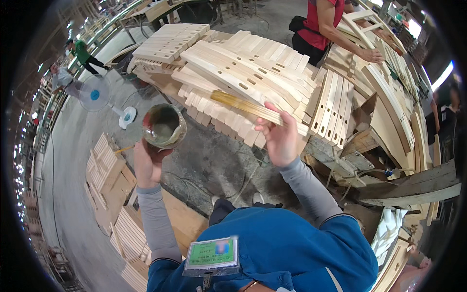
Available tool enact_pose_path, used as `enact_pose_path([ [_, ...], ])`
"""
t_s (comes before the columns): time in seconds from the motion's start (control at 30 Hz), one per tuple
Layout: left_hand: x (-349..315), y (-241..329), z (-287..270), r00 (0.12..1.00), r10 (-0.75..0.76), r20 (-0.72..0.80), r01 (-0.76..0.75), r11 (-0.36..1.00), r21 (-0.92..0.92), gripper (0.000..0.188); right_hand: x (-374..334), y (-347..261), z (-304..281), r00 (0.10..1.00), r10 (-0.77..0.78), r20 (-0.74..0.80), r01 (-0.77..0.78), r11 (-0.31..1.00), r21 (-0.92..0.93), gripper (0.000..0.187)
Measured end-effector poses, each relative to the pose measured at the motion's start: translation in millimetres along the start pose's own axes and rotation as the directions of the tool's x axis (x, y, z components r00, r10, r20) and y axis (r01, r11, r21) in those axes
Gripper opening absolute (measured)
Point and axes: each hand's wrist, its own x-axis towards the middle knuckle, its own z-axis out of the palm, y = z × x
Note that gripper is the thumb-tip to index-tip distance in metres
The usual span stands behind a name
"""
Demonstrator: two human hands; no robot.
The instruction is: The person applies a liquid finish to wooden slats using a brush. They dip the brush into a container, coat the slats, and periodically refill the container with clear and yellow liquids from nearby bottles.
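Observation:
My left hand [147, 164] is wrapped round the underside of a rounded, stained bowl [181, 132] with dull greyish stuff inside, its rim facing up. A thin yellow stick [124, 149] juts out to the left beside that hand; whether the hand grips it I cannot tell. In my right hand [282, 138] is a narrow wooden strip [245, 105], pinched between thumb and fingers near its right part. The strip's far left end is stained darker yellow. It is held above a stack of pale slotted wooden slats [238, 73], tilted down to the right.
More slotted slats [334, 107] stand in a row at the right, near a wooden frame stack [389, 107]. A co-worker in red [327, 24] reaches over it. Wood parts [104, 163] lie low at left. A standing fan [96, 93] and cables [187, 180] are on the floor.

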Motion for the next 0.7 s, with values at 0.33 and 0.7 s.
enact_pose_path([
  [0.33, 139.1, 39.6, -7.6, 0.862, -0.191, 0.469, 0.236, 0.971, -0.039, 0.04, 115.2, 156.9, 72.9, 0.986, -0.104, -0.13, 0.094, 0.992, -0.086, 0.021],
  [0.7, 224.1, 27.6, -17.4, 0.829, -0.035, 0.558, 0.013, 0.999, 0.044, 0.033, 159.0, 260.7, 119.5, 0.978, -0.185, -0.1, 0.174, 0.978, -0.112, 0.02],
])
